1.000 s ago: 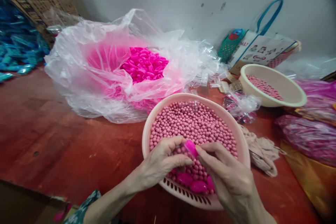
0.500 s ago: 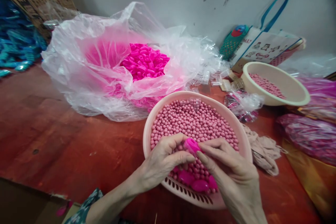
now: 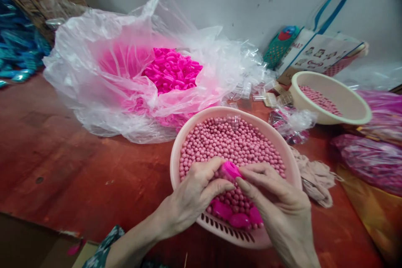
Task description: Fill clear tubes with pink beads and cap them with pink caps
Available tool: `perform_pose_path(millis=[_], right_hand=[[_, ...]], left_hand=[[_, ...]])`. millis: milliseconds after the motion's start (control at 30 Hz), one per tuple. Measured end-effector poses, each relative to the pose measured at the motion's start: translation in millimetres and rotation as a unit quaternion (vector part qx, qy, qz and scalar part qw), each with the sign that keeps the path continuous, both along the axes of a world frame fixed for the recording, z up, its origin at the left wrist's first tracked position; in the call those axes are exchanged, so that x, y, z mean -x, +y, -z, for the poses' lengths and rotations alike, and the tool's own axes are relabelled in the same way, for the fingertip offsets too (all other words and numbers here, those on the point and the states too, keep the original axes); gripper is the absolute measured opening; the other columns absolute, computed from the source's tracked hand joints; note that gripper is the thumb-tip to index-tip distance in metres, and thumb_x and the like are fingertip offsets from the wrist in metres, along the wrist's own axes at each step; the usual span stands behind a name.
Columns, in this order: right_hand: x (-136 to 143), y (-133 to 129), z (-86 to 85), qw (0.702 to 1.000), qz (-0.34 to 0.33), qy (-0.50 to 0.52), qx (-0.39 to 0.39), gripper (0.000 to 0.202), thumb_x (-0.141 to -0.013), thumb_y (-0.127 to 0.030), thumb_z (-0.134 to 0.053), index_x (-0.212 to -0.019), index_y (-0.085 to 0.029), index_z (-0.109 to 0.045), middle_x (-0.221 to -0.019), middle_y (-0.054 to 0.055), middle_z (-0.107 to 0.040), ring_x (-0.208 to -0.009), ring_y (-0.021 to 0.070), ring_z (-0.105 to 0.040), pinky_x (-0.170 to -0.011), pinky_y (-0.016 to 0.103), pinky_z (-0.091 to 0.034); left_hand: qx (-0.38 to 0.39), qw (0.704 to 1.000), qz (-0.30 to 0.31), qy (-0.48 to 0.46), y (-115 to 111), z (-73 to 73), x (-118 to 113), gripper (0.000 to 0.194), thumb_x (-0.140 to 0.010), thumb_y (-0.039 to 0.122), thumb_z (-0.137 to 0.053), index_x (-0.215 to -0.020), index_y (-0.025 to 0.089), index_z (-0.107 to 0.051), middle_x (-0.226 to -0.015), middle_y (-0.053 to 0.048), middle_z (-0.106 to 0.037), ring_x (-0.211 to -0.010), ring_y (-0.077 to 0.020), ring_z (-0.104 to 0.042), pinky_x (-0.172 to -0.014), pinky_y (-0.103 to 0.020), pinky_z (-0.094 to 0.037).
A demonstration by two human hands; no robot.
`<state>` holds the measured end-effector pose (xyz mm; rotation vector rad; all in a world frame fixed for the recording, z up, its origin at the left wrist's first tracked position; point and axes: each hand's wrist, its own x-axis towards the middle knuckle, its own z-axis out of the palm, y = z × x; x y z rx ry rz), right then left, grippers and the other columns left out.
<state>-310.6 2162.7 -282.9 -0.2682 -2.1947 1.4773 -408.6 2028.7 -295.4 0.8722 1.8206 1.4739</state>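
Observation:
Between my two hands is a small bright pink plastic piece (image 3: 230, 170), hollow-looking at its top. My left hand (image 3: 196, 186) is closed on it from the left, thumb and fingers pinching. From the right, the fingertips of my right hand (image 3: 276, 201) press against its edge; whether they also hold a bead is hidden. Both hands are above a pale pink plastic basket (image 3: 174, 155) full of round pink beads (image 3: 226, 138). Several glossy pink pieces (image 3: 239, 220) lie on the beads at the near side. A small clear piece (image 3: 233, 121) rests on the beads at the far side.
Behind the basket stands a clear plastic bag (image 3: 103, 113) of bright pink pieces (image 3: 176, 71). Clear plastic parts (image 3: 248, 90) lie to its right. A cream bowl (image 3: 339, 113) with pink contents, a beige cloth (image 3: 317, 180) and filled bags (image 3: 370, 161) are at the right. Blue pieces (image 3: 21, 46) are far left.
Both hands stay around the pink piece, which has tilted slightly so its top shows more. The whole view has shifted a little.

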Motion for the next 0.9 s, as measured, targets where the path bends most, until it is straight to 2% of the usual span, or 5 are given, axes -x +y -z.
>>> perform_pose_path(millis=[200,300,533,767,900], right_hand=[[1,0,0.9,0.999,0.028,0.025,-0.031,0.031,-0.074,-0.005,-0.066,-0.095,-0.027,-0.071,-0.088,0.001,-0.067,-0.082,0.0126,-0.064,-0.071,0.022,-0.054],[2,6,-1.5,1.000,0.001,0.011,-0.027,0.031,-0.076,-0.006,-0.065,-0.096,-0.028,-0.071,-0.089,0.002,-0.068,-0.082,0.0141,-0.065,-0.069,0.024,-0.055],[5,19,-8.5,0.997,-0.071,-0.039,0.016,0.024,-0.080,-0.013,-0.061,-0.096,-0.028,-0.071,-0.093,0.004,-0.070,-0.089,0.0182,-0.065,-0.072,0.029,-0.057],[1,-12,6.1,0.986,0.014,0.055,-0.159,0.043,-0.077,0.002,-0.054,-0.108,-0.025,-0.067,-0.095,0.006,-0.067,-0.085,0.0163,-0.065,-0.071,0.027,-0.055],[3,-11,9.4,0.997,0.011,0.032,-0.069,0.035,-0.079,-0.003,-0.057,-0.103,-0.026,-0.068,-0.090,0.004,-0.067,-0.081,0.0162,-0.064,-0.069,0.029,-0.055]], left_hand=[[0.014,1.000,-0.016,0.001,2,-0.9,-1,0.013,-0.087,0.025,-0.053,-0.076,0.018,-0.051,-0.069,0.005,-0.049,-0.066,-0.0093,-0.043,-0.061,-0.023,-0.031],[0.013,1.000,-0.025,-0.007,2,-2.3,-2,0.014,-0.086,0.027,-0.055,-0.076,0.018,-0.053,-0.069,0.004,-0.050,-0.066,-0.0099,-0.043,-0.062,-0.023,-0.032],[-0.054,0.965,0.009,-0.257,1,0.9,3,0.012,-0.081,0.024,-0.060,-0.086,0.015,-0.057,-0.069,0.001,-0.055,-0.061,-0.0097,-0.050,-0.057,-0.021,-0.039],[-0.071,0.954,-0.036,-0.291,1,3.9,3,0.010,-0.077,0.020,-0.063,-0.077,0.012,-0.057,-0.064,0.004,-0.050,-0.057,-0.0063,-0.043,-0.053,-0.018,-0.035],[-0.060,0.955,-0.032,-0.289,1,4.4,3,0.013,-0.078,0.024,-0.063,-0.081,0.013,-0.056,-0.064,0.003,-0.053,-0.055,-0.0077,-0.047,-0.053,-0.020,-0.038]])
